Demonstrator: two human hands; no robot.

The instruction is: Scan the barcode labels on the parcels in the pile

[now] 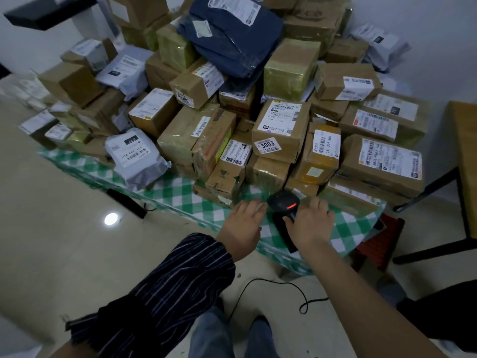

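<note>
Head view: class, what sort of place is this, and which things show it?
Probably a small parcel sorting or pickup room: labelled cardboard parcels piled on a checked tablecloth, with a barcode scanner by the right hand.
</note>
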